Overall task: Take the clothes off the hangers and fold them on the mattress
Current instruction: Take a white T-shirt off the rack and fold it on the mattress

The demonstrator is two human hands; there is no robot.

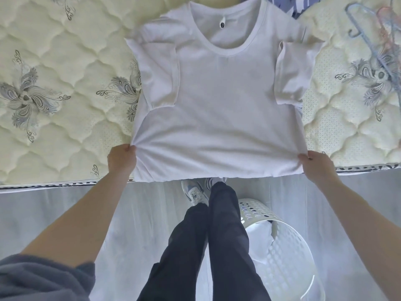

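A white T-shirt (219, 109) lies spread front-up on the quilted cream mattress (54, 68), its neck away from me and both short sleeves folded in over the body. Its hem hangs a little over the mattress's near edge. My left hand (121, 158) pinches the shirt's lower left corner. My right hand (315, 165) pinches the lower right corner. The hem is pulled taut between them. No hanger is in the shirt.
Several bare plastic hangers (373, 35), blue and pink, lie on the mattress at the far right. A patterned dark cloth (288, 5) shows past the shirt's collar. A white perforated laundry basket (280, 253) holding white cloth stands on the floor by my right leg.
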